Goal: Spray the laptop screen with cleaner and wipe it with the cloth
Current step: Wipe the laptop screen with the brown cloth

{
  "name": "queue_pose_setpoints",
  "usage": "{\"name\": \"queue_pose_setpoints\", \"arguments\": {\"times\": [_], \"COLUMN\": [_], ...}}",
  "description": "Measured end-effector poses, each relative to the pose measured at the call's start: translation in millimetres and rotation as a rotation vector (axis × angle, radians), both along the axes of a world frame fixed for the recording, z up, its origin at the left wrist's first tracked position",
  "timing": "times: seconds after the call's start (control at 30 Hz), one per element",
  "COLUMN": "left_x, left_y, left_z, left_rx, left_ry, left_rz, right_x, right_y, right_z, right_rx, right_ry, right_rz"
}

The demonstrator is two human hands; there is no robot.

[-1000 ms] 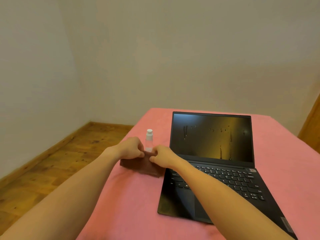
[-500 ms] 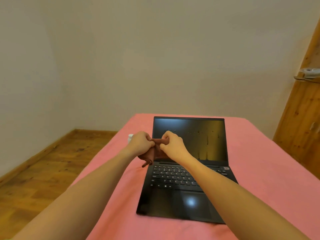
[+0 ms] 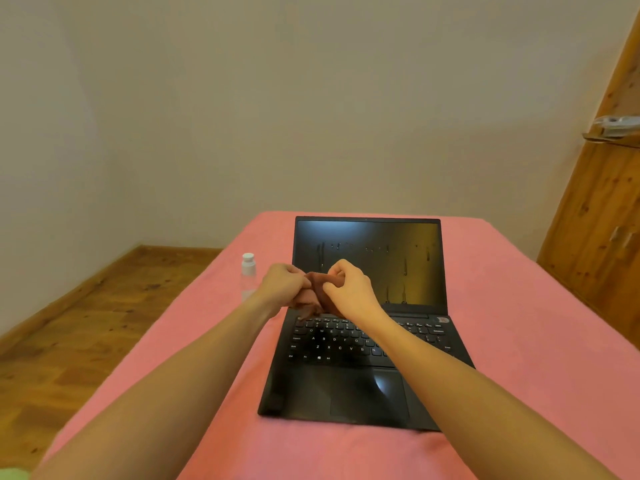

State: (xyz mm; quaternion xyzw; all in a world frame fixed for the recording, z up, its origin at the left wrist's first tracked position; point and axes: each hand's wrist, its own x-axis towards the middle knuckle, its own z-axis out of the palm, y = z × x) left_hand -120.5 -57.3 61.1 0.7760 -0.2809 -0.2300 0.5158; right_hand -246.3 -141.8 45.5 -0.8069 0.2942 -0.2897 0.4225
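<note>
Both hands have lifted the cloth (image 3: 320,292) off the surface (image 3: 519,341); left hand (image 3: 282,289) and right hand (image 3: 349,289) pinch it bunched between them above the keyboard. Just beyond them stands the laptop screen (image 3: 374,261), streaked with drips, its long axis running left to right. The spray bottle (image 3: 248,271) stands left of the left hand, with bare surface on either side.
</note>
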Motion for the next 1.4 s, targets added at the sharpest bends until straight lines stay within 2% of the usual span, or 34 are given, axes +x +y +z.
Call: {"name": "queue_pose_setpoints", "arguments": {"times": [0.1,0.2,0.27,0.3,0.37,0.47,0.6,0.67,0.77,0.87,1.07,1.4], "left_x": [-4,-1,5,9,17,24,26,26,25,25,24,21], "left_y": [-1,5,10,11,14,15,12,10,8,9,12,14], "left_z": [0,0,-5,-9,-22,-48,-70,-75,-82,-86,-91,-92], "left_rx": [-0.113,-0.234,-0.286,-0.278,-0.216,-0.171,-0.131,-0.117,-0.147,-0.176,-0.154,-0.143], "left_ry": [0.285,0.578,0.669,0.638,0.457,0.243,-0.006,-0.099,-0.119,-0.153,-0.225,-0.245], "left_rz": [0.042,-0.076,-0.087,-0.034,0.144,0.297,0.332,0.301,0.263,0.234,0.213,0.206], "right_x": [3,3,4,6,10,21,34,43,54,61,51,13], "right_y": [12,12,7,3,-4,-17,-25,-24,-21,-19,-24,-41], "right_z": [0,-3,-4,-4,-2,-2,-7,-8,-14,-20,-20,-15], "right_rx": [0.157,0.083,0.051,0.042,-0.048,-0.472,-1.027,-1.208,-1.398,-1.482,-1.515,-1.469], "right_ry": [-0.077,-0.042,-0.063,-0.080,-0.087,0.070,0.320,0.361,0.394,0.427,0.513,0.662], "right_rz": [0.180,0.208,0.155,0.130,0.075,0.070,0.192,0.259,0.363,0.424,0.431,0.359]}}
